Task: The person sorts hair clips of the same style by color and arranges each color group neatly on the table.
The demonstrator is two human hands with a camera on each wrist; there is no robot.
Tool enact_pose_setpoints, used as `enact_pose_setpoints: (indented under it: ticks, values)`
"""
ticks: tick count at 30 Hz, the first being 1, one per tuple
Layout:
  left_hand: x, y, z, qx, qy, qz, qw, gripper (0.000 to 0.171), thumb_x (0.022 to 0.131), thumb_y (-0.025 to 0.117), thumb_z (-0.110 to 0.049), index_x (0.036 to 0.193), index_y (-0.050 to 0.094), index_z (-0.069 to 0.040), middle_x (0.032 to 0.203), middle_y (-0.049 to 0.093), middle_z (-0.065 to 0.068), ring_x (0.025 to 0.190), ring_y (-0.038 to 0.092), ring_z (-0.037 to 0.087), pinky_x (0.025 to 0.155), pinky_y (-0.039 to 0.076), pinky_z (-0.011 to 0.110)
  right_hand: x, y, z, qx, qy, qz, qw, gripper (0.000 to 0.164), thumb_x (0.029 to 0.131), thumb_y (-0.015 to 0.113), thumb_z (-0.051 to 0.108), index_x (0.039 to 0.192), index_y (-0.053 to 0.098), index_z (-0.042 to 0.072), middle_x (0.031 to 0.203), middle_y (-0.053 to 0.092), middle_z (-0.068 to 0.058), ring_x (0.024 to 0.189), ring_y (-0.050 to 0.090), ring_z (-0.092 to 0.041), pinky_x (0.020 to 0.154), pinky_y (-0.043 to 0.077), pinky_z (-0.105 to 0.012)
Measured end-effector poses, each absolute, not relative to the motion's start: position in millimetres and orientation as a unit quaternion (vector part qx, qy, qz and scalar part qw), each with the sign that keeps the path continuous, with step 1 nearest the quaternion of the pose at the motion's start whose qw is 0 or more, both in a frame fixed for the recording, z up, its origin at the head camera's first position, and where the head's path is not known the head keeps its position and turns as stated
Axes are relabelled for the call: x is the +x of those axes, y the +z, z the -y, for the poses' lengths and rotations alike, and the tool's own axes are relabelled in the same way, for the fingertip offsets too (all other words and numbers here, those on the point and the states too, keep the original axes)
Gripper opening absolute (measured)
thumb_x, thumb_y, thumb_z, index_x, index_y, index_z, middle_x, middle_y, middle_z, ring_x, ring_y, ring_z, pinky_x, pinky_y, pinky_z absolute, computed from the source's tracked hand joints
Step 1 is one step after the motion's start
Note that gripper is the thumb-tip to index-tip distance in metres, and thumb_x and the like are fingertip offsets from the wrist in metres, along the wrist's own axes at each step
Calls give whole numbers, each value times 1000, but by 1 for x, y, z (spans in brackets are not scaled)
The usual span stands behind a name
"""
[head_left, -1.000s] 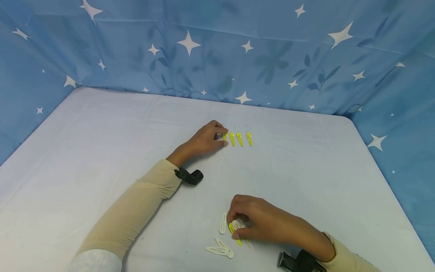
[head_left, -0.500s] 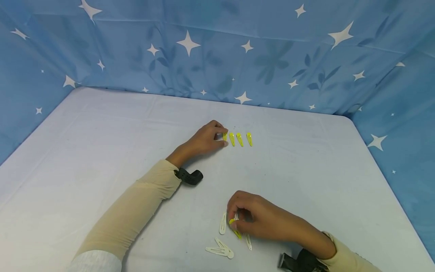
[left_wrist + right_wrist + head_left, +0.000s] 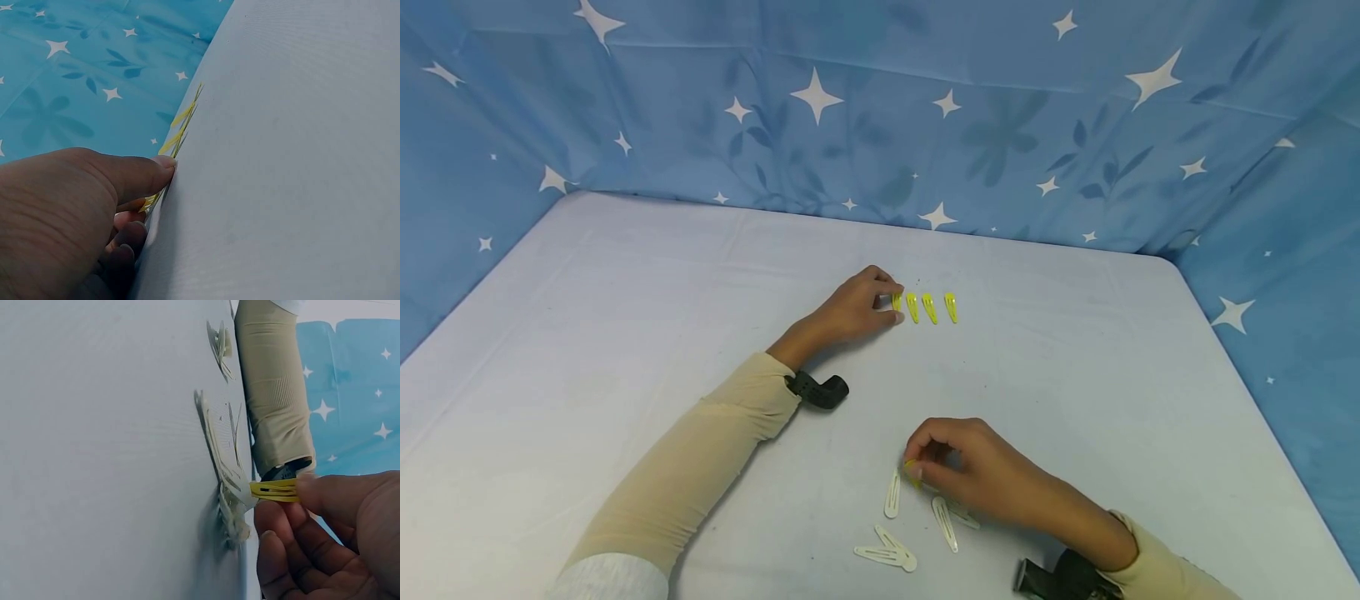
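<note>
In the head view, my left hand [image 3: 850, 307] is at the left end of a row of yellow snap hair clips [image 3: 929, 307]. Its thumb and fingertips pinch the leftmost yellow hair clip [image 3: 897, 302], which lies partly hidden behind them. Nearer to me, my right hand [image 3: 973, 467] pinches another yellow hair clip [image 3: 275, 490] between thumb and forefinger, above the table in the right wrist view. Below that hand lie cream-white hair clips: a single upright one [image 3: 892, 495], an overlapping pair [image 3: 886, 552], and two more [image 3: 944, 523] partly under the hand.
A white cloth covers the table [image 3: 625, 333]. Behind it and along the sides hangs a blue curtain [image 3: 880, 125] with white stars. Each wrist wears a black camera, such as the left one [image 3: 820, 390].
My right hand has lifted the yellow hair clip off the cream-white ones and moved slightly away from me, baring the clips beneath. One white clip has shifted. The left hand stays put.
</note>
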State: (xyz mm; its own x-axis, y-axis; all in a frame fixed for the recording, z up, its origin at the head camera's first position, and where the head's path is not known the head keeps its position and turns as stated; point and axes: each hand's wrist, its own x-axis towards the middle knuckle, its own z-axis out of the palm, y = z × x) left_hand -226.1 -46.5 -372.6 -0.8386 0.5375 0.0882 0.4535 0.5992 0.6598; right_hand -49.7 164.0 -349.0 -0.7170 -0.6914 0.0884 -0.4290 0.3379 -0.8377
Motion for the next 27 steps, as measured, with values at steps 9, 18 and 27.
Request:
enact_pose_setpoints:
  ticks: [9,18,27]
  values:
    - [-226,-373,46,277,353,-892,57,46,92,69,-19,133,59,-3,124,51,11,93,52,19,82,44,32,-50,-350,-164,-334,-467,-806,141,4,93,68,15,96,68,18,92,66,10,80,62,-9,71,52,-28]
    - [-225,-372,45,272,355,-892,59,44,91,70,-19,132,61,-3,124,51,12,92,52,19,82,44,32,-53,-351,-165,-342,-478,-796,142,11,92,67,7,97,69,16,92,67,10,79,62,-10,69,52,-28]
    - [-226,-372,45,273,354,-893,58,45,92,70,-20,132,60,-3,124,51,11,92,52,19,81,43,32,-61,-348,-169,-302,-471,-817,138,16,90,67,0,96,70,15,89,65,12,77,61,-12,69,51,-28]
